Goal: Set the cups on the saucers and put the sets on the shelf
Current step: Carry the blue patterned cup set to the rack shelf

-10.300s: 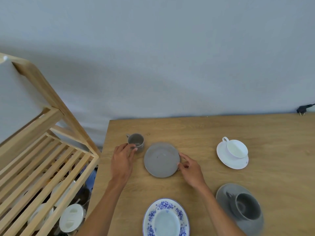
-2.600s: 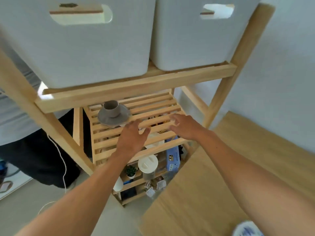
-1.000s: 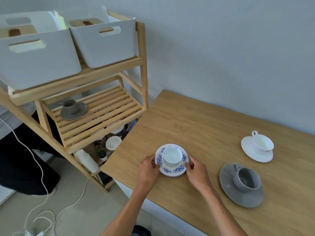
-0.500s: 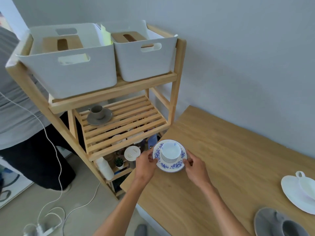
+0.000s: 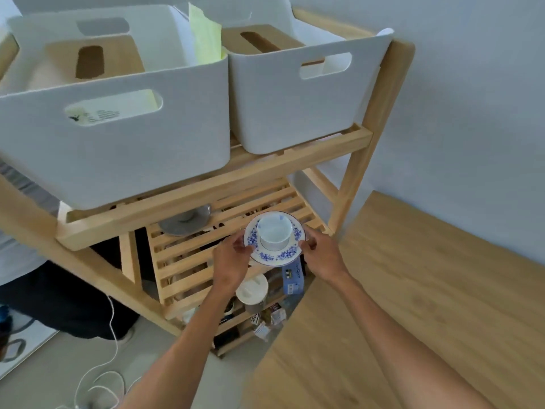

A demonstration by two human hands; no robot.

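A white cup (image 5: 276, 234) stands on a blue-flowered saucer (image 5: 287, 253). My left hand (image 5: 233, 262) grips the saucer's left rim and my right hand (image 5: 320, 255) grips its right rim. I hold the set in the air above the front of the wooden shelf's slatted middle level (image 5: 188, 261). Further back on that level a grey saucer (image 5: 184, 224) lies, half hidden under the upper board; its cup is barely visible.
Two white bins (image 5: 112, 134) (image 5: 298, 93) fill the top level and overhang the middle one. Jars and small boxes (image 5: 252, 292) crowd the lower level. The wooden table (image 5: 413, 290) lies to the right. A white cable (image 5: 103, 364) trails over the floor.
Both hands have carried the blue-flowered set off the table and left to the shelf's middle level. My view has turned toward the shelf, and the other sets have dropped out of sight.
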